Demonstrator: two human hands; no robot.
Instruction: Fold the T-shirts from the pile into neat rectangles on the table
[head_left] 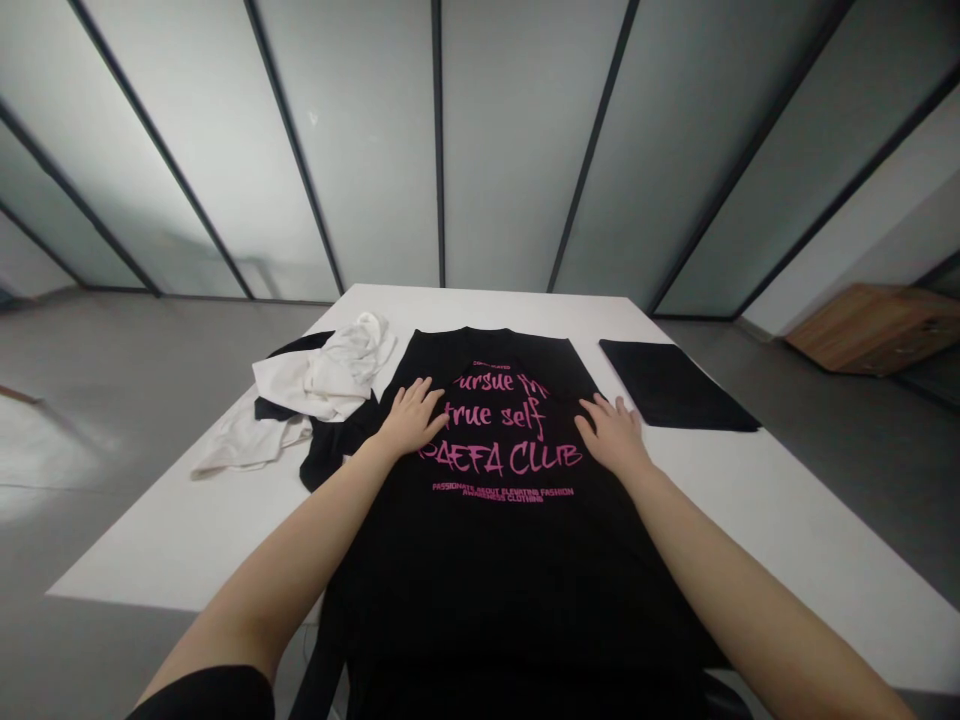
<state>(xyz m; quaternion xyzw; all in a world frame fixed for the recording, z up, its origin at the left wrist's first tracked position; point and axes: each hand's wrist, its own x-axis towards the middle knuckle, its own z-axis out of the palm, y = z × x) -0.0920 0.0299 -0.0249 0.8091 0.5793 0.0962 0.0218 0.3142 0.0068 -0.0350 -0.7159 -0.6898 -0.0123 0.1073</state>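
Note:
A black T-shirt (510, 540) with pink lettering lies spread in front of me, its far end toward the back of the white table (780, 540). Some letters at the print's upper edges are cut off by folds of black cloth. My left hand (411, 415) rests flat on the shirt's left side, fingers apart, beside the print. On the opposite side, my right hand (611, 432) lies with spread fingers at the shirt's right edge. Neither hand grips the cloth. The near end of the shirt blends with dark material at the bottom of the view.
A crumpled heap of white clothes (330, 370) and black clothes (330, 450) sits left of the shirt. To the right lies a flat, folded black garment (675, 385). Frosted panels (510, 140) stand beyond the table, and a wooden cabinet (862, 330) is at far right.

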